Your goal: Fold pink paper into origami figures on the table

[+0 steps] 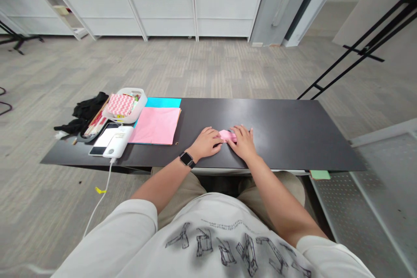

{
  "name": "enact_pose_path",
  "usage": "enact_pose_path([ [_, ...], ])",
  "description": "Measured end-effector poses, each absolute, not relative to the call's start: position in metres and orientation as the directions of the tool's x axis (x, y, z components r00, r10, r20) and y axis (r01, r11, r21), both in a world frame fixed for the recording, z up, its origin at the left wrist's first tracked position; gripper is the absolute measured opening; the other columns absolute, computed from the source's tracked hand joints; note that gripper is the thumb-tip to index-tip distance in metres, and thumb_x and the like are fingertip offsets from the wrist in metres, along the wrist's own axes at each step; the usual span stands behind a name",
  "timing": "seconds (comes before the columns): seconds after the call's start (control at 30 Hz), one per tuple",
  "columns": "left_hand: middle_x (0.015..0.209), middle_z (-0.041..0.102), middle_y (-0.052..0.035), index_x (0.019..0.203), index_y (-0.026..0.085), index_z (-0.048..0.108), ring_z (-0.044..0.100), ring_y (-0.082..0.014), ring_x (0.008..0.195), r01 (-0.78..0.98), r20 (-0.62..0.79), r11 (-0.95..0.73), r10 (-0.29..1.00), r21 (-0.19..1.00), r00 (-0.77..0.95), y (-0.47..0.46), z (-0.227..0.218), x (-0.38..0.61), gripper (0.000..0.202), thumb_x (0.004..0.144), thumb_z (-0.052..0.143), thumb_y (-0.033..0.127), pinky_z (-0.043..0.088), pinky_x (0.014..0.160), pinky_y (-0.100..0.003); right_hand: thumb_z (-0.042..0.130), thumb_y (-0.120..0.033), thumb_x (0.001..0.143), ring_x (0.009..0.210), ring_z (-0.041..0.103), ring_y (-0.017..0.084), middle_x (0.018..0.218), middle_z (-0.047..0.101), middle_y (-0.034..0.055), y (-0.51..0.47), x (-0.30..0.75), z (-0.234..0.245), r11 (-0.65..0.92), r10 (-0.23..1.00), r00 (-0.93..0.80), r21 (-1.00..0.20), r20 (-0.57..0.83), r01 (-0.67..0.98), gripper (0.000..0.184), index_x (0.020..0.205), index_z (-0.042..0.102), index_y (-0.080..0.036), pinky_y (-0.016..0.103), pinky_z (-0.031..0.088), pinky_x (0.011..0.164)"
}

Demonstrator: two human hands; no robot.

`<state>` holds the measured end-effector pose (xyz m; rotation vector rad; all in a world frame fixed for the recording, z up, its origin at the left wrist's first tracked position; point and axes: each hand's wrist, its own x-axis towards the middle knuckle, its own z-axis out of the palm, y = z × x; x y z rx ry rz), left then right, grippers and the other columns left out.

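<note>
A small piece of folded pink paper (225, 135) lies on the dark tabletop, between my two hands. From the left, my left hand (206, 142) pinches its end, fingers bent over the paper; a black watch (186, 159) is on that wrist. My right hand (243, 143) grips the opposite end, with its thumb along the near edge and its fingers over the top. Fingers cover both ends of the paper, so its full shape is hidden. To the left lies a stack of pink paper sheets (156, 126), with a blue sheet (164, 102) partly beneath it.
At the table's (293, 134) left end are a white basket (140, 106) of supplies, a white power bank (117, 141) with a cable, a phone (104, 139) and black cloth (89, 106). A green paper (319, 174) sticks out below the front edge.
</note>
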<state>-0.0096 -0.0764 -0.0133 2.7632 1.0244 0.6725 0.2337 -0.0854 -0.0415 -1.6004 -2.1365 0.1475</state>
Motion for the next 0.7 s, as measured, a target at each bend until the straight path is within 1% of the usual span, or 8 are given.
enact_pose_path([
  [0.13,0.117,0.075,-0.006,0.114,0.028,0.082,0.066,-0.0246,0.119,0.597,0.356,-0.763,0.645,0.249,0.676,-0.077,-0.011,-0.009,0.024,0.103,0.06,0.031,0.039,0.123,-0.052,0.061,-0.043,0.103,0.156,0.042,0.041,0.16,0.057,0.0143,-0.086,0.237,-0.04,0.296,0.942,-0.204,-0.37,0.267,0.881,0.053,0.153,0.059,-0.025,0.078,0.02,0.128],
  [0.23,0.117,0.076,-0.006,0.111,0.028,0.082,0.065,-0.0243,0.118,0.601,0.356,-0.76,0.648,0.247,0.673,-0.077,-0.01,-0.008,0.024,0.103,0.06,0.029,0.039,0.124,-0.051,0.059,-0.039,0.104,0.157,0.04,0.041,0.163,0.055,0.0128,-0.086,0.241,-0.041,0.288,0.948,-0.203,-0.391,0.246,0.874,0.055,0.158,0.056,-0.028,0.079,0.02,0.128],
  [0.4,0.116,0.075,-0.0062,0.11,0.027,0.082,0.065,-0.0239,0.117,0.601,0.357,-0.762,0.645,0.24,0.676,-0.078,-0.009,-0.009,0.023,0.103,0.06,0.03,0.039,0.123,-0.051,0.055,-0.031,0.104,0.158,0.042,0.037,0.164,0.055,0.0105,-0.084,0.247,-0.044,0.289,0.953,-0.211,-0.44,0.219,0.85,0.057,0.161,0.053,-0.031,0.073,0.025,0.13],
  [0.53,0.116,0.075,-0.006,0.11,0.027,0.082,0.065,-0.0238,0.117,0.603,0.356,-0.759,0.649,0.244,0.673,-0.078,-0.009,-0.009,0.024,0.104,0.059,0.03,0.039,0.124,-0.051,0.047,-0.026,0.106,0.159,0.04,0.034,0.167,0.052,0.0073,-0.084,0.25,-0.044,0.325,0.943,-0.253,-0.445,0.215,0.834,0.057,0.162,0.052,-0.034,0.072,0.024,0.13],
  [0.6,0.117,0.075,-0.0062,0.111,0.028,0.082,0.065,-0.024,0.118,0.604,0.353,-0.759,0.65,0.245,0.673,-0.078,-0.01,-0.009,0.024,0.104,0.059,0.029,0.039,0.123,-0.051,0.042,-0.028,0.109,0.16,0.039,0.034,0.168,0.051,0.0066,-0.084,0.249,-0.043,0.331,0.941,-0.261,-0.439,0.214,0.835,0.056,0.164,0.05,-0.034,0.072,0.023,0.13],
  [0.63,0.117,0.075,-0.0063,0.111,0.027,0.082,0.065,-0.0241,0.118,0.602,0.353,-0.76,0.648,0.244,0.675,-0.078,-0.01,-0.009,0.024,0.104,0.059,0.03,0.04,0.123,-0.051,0.042,-0.031,0.109,0.16,0.038,0.034,0.169,0.05,0.0073,-0.084,0.247,-0.043,0.326,0.943,-0.258,-0.432,0.211,0.841,0.056,0.164,0.049,-0.034,0.072,0.023,0.131],
  [0.7,0.117,0.075,-0.0064,0.111,0.027,0.082,0.065,-0.0243,0.118,0.598,0.356,-0.764,0.643,0.241,0.678,-0.077,-0.01,-0.009,0.024,0.104,0.058,0.03,0.04,0.123,-0.051,0.046,-0.04,0.109,0.161,0.038,0.036,0.17,0.049,0.0099,-0.085,0.243,-0.042,0.307,0.949,-0.243,-0.405,0.202,0.861,0.058,0.166,0.047,-0.03,0.072,0.022,0.131],
])
